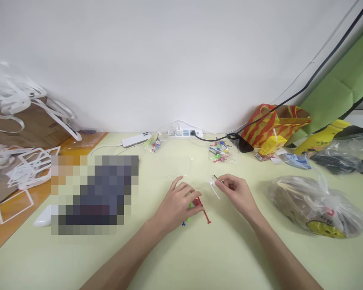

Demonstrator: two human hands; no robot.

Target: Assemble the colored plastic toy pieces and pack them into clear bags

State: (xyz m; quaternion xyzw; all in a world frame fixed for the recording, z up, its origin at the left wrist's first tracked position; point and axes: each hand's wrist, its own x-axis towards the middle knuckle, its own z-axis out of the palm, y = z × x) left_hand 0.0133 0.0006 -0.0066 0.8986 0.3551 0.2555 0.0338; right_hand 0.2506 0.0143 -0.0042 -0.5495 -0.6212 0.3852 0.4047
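Note:
My left hand (180, 205) is curled low over the table, thumb and forefinger closed about a red plastic stick (206, 215) with a forked end. Green (188, 208) and blue (183, 223) plastic pieces show under and beside that hand, partly covered by it. My right hand (234, 191) pinches a small thin dark piece (215, 177) between thumb and forefinger; most of it is hidden. Just left of those fingertips is a white plastic stick (214, 190), which may touch them.
Clear bags of colourful pieces (220, 151) (155, 143) lie at the back, near a power strip (186, 134) and a white phone (136, 139). A tied plastic bag (317, 205) stands right, a juice carton (270, 148) behind it. White frames (15, 207) lie left.

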